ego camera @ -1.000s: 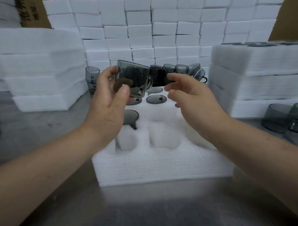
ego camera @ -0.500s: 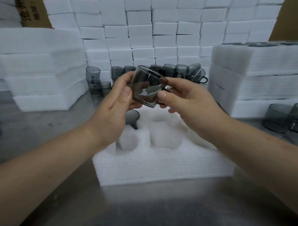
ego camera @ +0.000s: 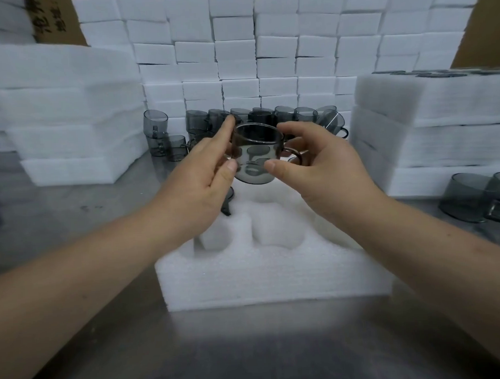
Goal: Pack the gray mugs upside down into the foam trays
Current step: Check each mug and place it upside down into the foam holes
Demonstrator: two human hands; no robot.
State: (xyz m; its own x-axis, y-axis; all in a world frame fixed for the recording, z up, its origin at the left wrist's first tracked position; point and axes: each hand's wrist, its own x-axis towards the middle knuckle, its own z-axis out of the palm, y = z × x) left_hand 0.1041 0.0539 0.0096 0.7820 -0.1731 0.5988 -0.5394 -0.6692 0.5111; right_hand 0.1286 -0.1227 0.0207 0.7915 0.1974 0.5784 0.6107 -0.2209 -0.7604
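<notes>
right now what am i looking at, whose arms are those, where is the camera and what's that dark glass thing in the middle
No machine here: these are a person's two bare hands, filmed by one wide-angle camera worn on the head, looking forward and down. The left hand and right hand together hold one gray see-through mug by its sides, handle toward the right hand. Below it a white foam tray with moulded pockets lies on a gray metal table. A row of gray mugs stands at the back, two other mugs sit at the right, and stacks of white foam rise around.
</notes>
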